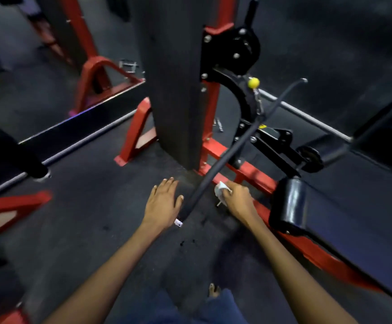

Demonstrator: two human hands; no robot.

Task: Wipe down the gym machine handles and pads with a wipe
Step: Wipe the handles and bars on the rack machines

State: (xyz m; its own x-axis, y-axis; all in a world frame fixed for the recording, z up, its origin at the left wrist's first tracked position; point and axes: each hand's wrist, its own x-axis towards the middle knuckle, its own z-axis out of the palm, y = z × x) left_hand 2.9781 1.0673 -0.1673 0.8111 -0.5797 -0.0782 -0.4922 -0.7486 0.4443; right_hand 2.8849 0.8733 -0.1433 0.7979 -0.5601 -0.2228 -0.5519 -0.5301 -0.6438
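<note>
**Wiping the Bar Handle**

Steadying the black bar handle (216,170), the left hand (163,202) lies beside its lower end with fingers straight and spread, probably to stop the hanging bar swinging. The right hand (238,201) pinches a crumpled white wipe (220,192) just beside the bar's shaft, placed for a stroke along it. A roller pad (288,204) sits near the right wrist.

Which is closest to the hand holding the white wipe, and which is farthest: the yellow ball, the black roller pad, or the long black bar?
From the right hand holding the wipe:
1. Long black bar, just to its left, beside the wipe.
2. Black roller pad, a little off to its right.
3. Yellow ball, far up on the machine.
</note>
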